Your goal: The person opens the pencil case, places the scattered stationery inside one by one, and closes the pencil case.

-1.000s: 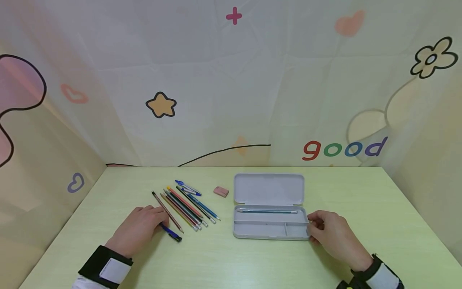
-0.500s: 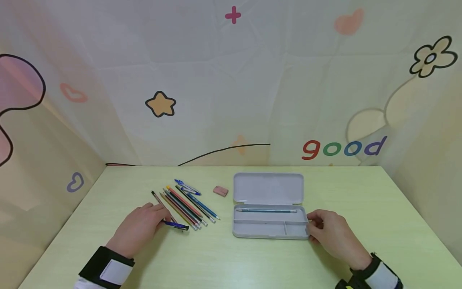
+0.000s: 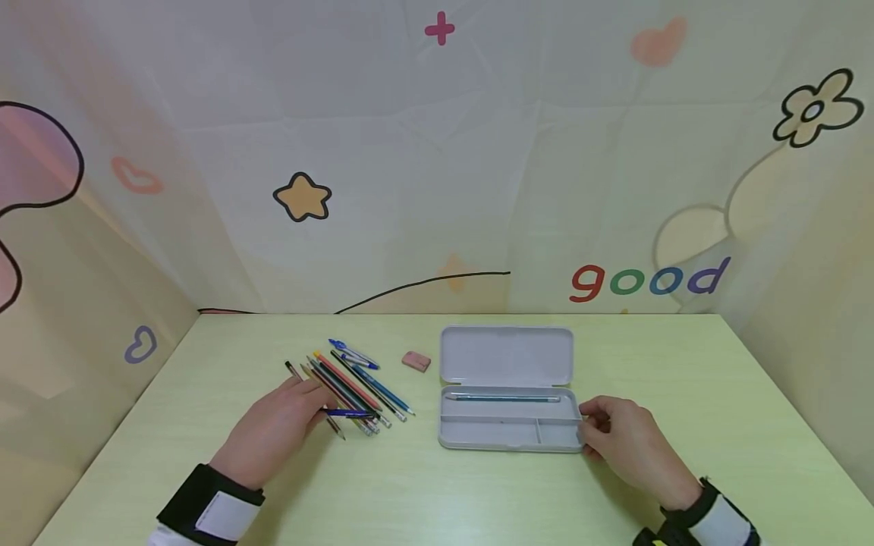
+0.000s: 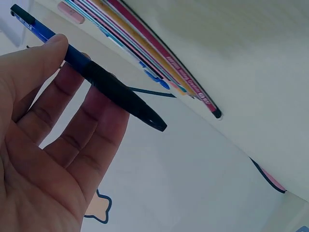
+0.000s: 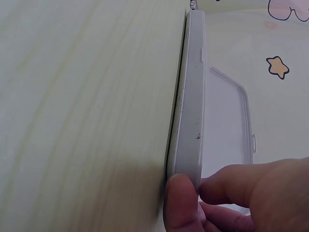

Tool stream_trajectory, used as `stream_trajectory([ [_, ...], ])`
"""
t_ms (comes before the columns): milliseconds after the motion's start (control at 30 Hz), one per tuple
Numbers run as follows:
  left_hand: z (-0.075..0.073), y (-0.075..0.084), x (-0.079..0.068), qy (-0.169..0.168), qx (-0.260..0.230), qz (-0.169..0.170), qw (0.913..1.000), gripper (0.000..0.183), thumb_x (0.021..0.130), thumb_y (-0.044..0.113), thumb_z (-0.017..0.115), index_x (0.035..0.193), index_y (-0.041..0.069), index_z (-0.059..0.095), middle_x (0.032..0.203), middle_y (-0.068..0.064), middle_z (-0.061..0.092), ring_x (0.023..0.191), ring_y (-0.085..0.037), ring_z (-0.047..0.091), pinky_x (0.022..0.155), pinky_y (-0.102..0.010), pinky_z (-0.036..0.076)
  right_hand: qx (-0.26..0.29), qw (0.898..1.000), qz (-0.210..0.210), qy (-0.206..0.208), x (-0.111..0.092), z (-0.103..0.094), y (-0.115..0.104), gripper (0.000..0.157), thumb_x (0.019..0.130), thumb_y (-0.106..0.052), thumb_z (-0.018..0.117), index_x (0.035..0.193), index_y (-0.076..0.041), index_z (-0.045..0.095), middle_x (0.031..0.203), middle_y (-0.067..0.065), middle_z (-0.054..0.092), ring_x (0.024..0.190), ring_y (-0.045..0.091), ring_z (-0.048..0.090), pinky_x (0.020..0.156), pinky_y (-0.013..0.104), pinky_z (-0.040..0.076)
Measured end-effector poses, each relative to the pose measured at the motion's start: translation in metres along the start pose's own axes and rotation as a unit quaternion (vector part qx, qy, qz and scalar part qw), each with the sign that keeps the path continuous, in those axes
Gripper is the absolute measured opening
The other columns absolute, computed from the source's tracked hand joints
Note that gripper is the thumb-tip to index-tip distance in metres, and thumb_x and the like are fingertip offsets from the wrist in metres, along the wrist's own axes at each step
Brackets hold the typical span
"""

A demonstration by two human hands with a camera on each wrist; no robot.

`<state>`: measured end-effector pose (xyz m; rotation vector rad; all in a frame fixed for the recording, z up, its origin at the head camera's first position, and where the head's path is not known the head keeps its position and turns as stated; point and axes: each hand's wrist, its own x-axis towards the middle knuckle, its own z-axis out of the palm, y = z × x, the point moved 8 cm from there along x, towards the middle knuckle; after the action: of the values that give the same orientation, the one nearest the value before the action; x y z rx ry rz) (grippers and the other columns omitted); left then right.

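Note:
My left hand [image 3: 280, 428] pinches a blue pen [image 3: 351, 414] between thumb and fingers, over the near ends of a row of pencils [image 3: 347, 388]. In the left wrist view the pen [image 4: 116, 92] shows a black grip and a dark clip end. A white pencil case [image 3: 507, 356] lies with its lid folded back, and one blue pencil [image 3: 505, 398] rests in its long rear compartment. At the case's right end, my right hand [image 3: 631, 444] holds the corner. The right wrist view shows fingertips [image 5: 179, 195] against the case's side wall [image 5: 190, 106].
Beyond the pencils lie blue-and-clear pens [image 3: 355, 355]. A pink eraser [image 3: 416, 362] sits between them and the case. The case's front part has two smaller compartments. A printed cloth [image 3: 410, 152] hangs behind the light wooden table [image 3: 423, 500].
My left hand has lifted the blue pen from the table and carried it right, turning it more level, until it overlaps the pencils. The right hand stays at the case.

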<state>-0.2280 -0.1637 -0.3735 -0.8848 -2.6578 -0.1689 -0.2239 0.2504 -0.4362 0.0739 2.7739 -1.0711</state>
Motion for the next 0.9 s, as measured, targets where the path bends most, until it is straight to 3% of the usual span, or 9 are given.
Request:
stream_trajectory([
  [233,-0.008,0.015,0.01,0.007,-0.001,0.008,0.9999,0.018,0.084,0.006,0.077,0.097,0.016,0.069,0.099,0.004,0.065,0.101,-0.019,0.061,0.098,-0.038,0.046,0.002,1.0,-0.001,0.001,-0.001,0.0,0.0,0.027,0.095,-0.009,0.061,0.119,0.004,0.063,0.083,0.005,0.06,0.069,0.016,0.056,0.059,0.027,0.051],
  [533,-0.01,0.029,0.021,0.001,-0.005,-0.006,1.0,0.017,0.086,0.007,0.075,0.1,0.015,0.071,0.102,0.002,0.066,0.1,-0.019,0.061,0.091,-0.036,0.049,0.005,1.0,0.003,-0.002,-0.001,-0.001,-0.001,0.027,0.095,-0.009,0.061,0.119,0.004,0.063,0.083,0.005,0.06,0.07,0.016,0.056,0.059,0.027,0.051],
  [700,-0.01,0.038,0.03,-0.002,0.005,0.01,0.9999,0.019,0.083,0.007,0.078,0.1,0.015,0.071,0.099,0.002,0.065,0.097,-0.018,0.058,0.09,-0.033,0.05,0.006,1.0,0.002,-0.002,-0.001,-0.001,-0.002,0.028,0.095,-0.009,0.061,0.119,0.004,0.063,0.083,0.005,0.059,0.07,0.016,0.056,0.059,0.027,0.05],
  [900,-0.012,0.05,0.039,0.02,-0.003,0.037,0.9991,0.014,0.086,0.009,0.077,0.097,0.013,0.07,0.094,0.003,0.062,0.093,-0.019,0.058,0.088,-0.033,0.05,0.004,1.0,0.002,-0.002,-0.001,-0.001,-0.002,0.028,0.095,-0.01,0.061,0.119,0.004,0.063,0.083,0.005,0.059,0.069,0.016,0.056,0.058,0.027,0.05],
])
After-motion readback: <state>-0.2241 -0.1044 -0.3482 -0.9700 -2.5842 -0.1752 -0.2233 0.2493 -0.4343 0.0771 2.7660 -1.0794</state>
